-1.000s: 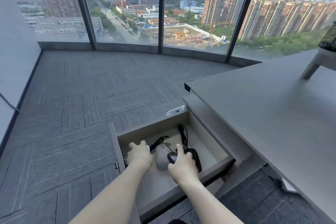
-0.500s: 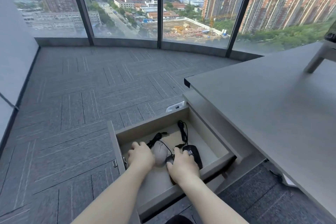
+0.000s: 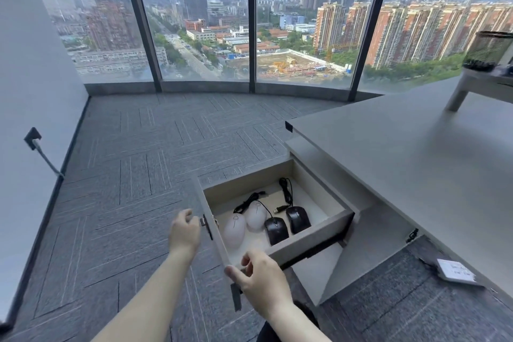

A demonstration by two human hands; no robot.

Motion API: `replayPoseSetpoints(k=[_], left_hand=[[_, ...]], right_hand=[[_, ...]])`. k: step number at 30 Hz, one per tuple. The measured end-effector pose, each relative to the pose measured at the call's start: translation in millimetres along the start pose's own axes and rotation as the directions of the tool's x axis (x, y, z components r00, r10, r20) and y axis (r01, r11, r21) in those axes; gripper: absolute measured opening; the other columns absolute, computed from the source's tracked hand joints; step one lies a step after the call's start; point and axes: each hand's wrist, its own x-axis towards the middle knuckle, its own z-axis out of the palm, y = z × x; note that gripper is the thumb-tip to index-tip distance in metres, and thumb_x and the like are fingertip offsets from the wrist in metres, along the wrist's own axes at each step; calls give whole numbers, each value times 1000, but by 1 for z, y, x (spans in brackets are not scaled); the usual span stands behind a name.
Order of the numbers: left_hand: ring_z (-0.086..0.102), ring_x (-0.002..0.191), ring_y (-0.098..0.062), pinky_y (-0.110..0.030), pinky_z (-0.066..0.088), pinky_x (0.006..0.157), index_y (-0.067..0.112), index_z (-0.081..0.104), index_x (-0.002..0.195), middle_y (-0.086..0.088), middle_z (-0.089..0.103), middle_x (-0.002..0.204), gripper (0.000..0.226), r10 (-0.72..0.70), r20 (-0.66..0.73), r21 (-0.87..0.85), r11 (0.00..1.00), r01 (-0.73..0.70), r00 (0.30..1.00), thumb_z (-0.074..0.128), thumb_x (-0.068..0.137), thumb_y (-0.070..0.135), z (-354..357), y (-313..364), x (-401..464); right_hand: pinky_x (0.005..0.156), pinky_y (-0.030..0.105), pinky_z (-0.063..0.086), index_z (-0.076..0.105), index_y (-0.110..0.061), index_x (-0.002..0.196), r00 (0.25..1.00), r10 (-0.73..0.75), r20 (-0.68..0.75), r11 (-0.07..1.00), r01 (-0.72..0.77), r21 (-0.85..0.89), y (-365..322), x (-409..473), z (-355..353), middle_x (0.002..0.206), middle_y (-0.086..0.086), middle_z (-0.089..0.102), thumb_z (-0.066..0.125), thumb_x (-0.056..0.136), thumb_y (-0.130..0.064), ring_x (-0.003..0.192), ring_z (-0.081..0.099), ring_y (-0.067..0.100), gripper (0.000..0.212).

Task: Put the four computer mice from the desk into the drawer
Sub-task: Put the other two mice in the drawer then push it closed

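The drawer (image 3: pixel 313 232) stands pulled out from under the grey desk (image 3: pixel 402 153). Inside it, side by side, lie two white mice (image 3: pixel 234 230) (image 3: pixel 256 215) and two black mice (image 3: pixel 276 230) (image 3: pixel 298 219), their cables trailing toward the back. My left hand (image 3: pixel 184 233) is outside the drawer front (image 3: pixel 215 233) next to the small key, fingers loosely curled and holding nothing. My right hand (image 3: pixel 258 277) curls over the near end of the drawer front's top edge.
A black mesh pen holder (image 3: pixel 487 50) sits on a grey riser (image 3: pixel 472 83) at the desk's far right. A wall socket with a cable (image 3: pixel 32 138) is on the left wall. A white plate (image 3: pixel 455 272) lies on the carpet under the desk. Windows ahead.
Both hands have let go of the mice and come out of the drawer. The left moved to the front's outer face, the right to its near end. The view tilted up.
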Motion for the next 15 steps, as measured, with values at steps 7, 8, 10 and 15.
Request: replayPoseSetpoints(k=[7,8,10,15], left_hand=[[60,103,-24,-37,47,82,17,55,131,-3,62,117,38,-175,316,-350,892,286,932,35,98,22,7,-28,-37],[61,100,-22,-35,47,78,20,56,128,-1,64,114,37,-166,337,-367,883,292,927,34,98,22,9,-26,-42],[61,101,-20,-34,47,78,21,55,129,1,64,112,37,-150,351,-387,875,289,924,33,99,22,12,-24,-46],[59,105,-20,-33,49,76,19,50,136,2,62,113,42,-137,405,-388,870,305,904,30,99,20,29,-12,-46]], right_hand=[[77,35,52,51,-27,96,999,34,-1,999,-34,-36,3,-19,33,99,-6,60,63,79,-57,89,60,16,36],[76,34,53,51,-27,96,999,39,-21,998,-40,-39,5,-18,34,99,-5,60,63,81,-54,88,60,16,33],[74,34,53,51,-25,95,998,42,-45,998,-44,-38,7,-17,34,99,-4,60,62,83,-51,87,60,16,31],[73,34,51,52,-23,95,992,88,-90,996,-90,-17,20,-12,20,98,-2,62,64,82,-50,87,61,19,32]])
